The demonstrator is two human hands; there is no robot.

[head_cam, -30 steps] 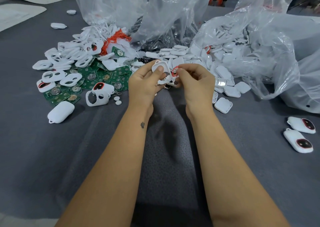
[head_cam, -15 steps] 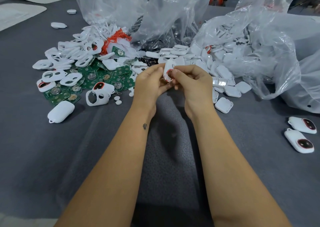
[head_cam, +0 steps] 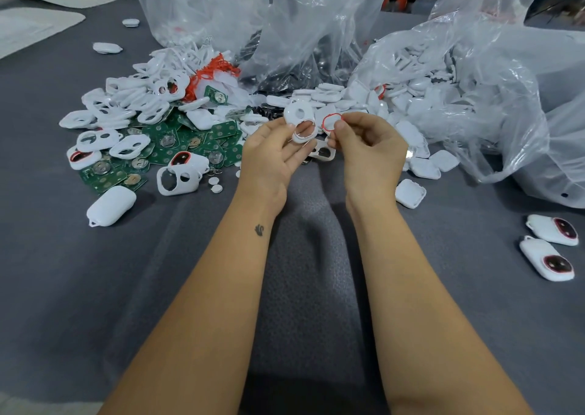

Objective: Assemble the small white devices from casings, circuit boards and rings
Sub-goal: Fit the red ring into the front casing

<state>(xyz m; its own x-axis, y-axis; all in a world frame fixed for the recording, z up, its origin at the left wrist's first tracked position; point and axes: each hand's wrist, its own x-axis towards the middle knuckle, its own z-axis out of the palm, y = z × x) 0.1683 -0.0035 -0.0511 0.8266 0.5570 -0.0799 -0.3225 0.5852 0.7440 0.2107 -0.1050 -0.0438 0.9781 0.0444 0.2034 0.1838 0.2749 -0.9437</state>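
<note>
My left hand (head_cam: 269, 155) holds a white casing (head_cam: 299, 120) with two round holes, pinched at its edge, above the grey table. My right hand (head_cam: 367, 149) pinches a thin red ring (head_cam: 330, 121) just right of the casing, a small gap between them. Behind my left hand lies a pile of white casing fronts (head_cam: 126, 104) over green circuit boards (head_cam: 190, 144). White casing backs (head_cam: 408, 161) lie heaped to the right of my hands.
Clear plastic bags (head_cam: 474, 76) of white parts stand along the back and right. Two finished devices with red-ringed dark windows (head_cam: 550, 247) lie at the far right. A closed white device (head_cam: 110, 205) and an open casing (head_cam: 177, 179) sit left on the grey table cover (head_cam: 95, 288).
My hands were pressed together around the casing; now they have parted. The left hand shows the casing face-on and the right hand holds the red ring apart from it.
</note>
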